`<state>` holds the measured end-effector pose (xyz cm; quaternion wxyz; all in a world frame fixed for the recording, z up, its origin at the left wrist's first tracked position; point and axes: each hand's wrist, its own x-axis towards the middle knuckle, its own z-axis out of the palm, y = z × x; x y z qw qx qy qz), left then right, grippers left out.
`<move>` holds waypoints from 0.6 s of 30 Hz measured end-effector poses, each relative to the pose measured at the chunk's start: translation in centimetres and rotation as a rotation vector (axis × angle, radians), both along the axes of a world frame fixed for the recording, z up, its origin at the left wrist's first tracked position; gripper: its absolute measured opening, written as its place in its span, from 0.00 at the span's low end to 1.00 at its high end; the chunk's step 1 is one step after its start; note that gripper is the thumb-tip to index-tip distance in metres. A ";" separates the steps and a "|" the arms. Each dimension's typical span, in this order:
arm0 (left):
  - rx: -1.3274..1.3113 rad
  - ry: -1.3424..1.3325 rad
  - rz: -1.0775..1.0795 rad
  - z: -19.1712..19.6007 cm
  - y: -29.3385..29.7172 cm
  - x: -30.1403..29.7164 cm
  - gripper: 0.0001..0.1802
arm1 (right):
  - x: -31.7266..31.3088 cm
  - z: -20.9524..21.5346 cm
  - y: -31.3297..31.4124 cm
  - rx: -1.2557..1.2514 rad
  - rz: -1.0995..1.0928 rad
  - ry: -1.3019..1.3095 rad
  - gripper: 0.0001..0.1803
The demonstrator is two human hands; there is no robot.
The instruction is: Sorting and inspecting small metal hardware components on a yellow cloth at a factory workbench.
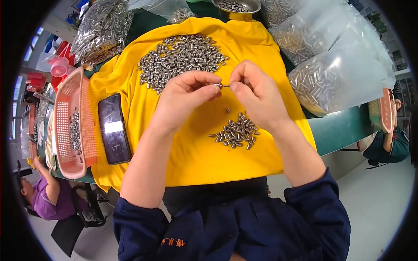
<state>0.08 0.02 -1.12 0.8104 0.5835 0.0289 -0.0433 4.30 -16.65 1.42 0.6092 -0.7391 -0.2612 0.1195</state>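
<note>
Over the yellow cloth (191,161), my left hand (190,95) pinches a small metal cylinder (219,85) between thumb and fingertips. My right hand (257,93) is closed on a thin dark pin (226,86), whose end meets the cylinder; whether it goes inside is too small to tell. Beyond my hands lies a large pile of small metal cylinders (180,58). A smaller pile of the same cylinders (237,132) is nearer to me, below my right hand, with a single cylinder (228,110) lying just apart from it.
A pink plastic basket (90,130) with metal parts stands at left, beside a dark phone (114,128). Clear bags of metal parts (315,85) crowd the right, another bag (102,30) the far left. A metal bowl (239,15) sits at the back. Co-workers sit on both sides.
</note>
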 end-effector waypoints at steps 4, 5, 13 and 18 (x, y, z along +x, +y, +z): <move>0.018 -0.009 -0.020 0.2 -0.4 -0.1 0.09 | 0.1 -0.3 0.1 -0.038 -0.030 -0.152 0.03; 0.019 -0.009 -0.018 0.3 -0.4 -0.2 0.09 | 0.1 -0.3 0.2 -0.037 -0.028 -0.152 0.03; 0.416 -0.113 0.061 0.8 -0.7 -0.3 0.07 | -0.1 -0.8 0.4 -0.231 -0.025 -0.457 0.04; 0.466 -0.103 0.065 0.5 -0.6 -0.1 0.07 | -0.2 -0.9 0.6 -0.216 -0.038 -0.432 0.04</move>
